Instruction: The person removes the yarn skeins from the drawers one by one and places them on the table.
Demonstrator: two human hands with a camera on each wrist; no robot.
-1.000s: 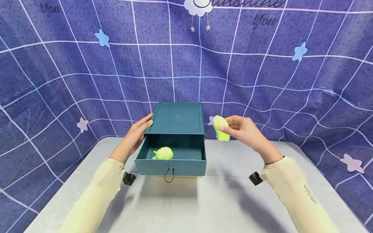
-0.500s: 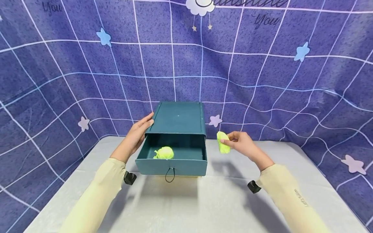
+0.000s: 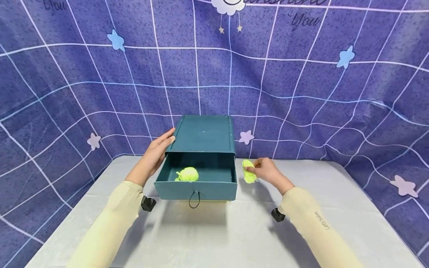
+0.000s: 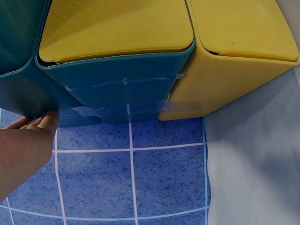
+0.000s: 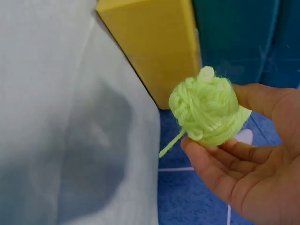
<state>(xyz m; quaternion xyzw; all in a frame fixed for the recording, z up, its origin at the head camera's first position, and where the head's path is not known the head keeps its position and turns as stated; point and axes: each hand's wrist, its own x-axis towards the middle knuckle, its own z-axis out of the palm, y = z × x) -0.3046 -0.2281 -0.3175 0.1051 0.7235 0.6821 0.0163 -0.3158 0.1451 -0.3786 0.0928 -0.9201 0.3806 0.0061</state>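
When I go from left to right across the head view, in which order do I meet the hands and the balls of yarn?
Left hand → yarn ball inside the open drawer → held yarn ball → right hand.

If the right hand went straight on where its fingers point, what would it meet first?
Probably the right side of the teal drawer unit, yarn ball leading; depth is unclear, so possibly the purple cloth behind.
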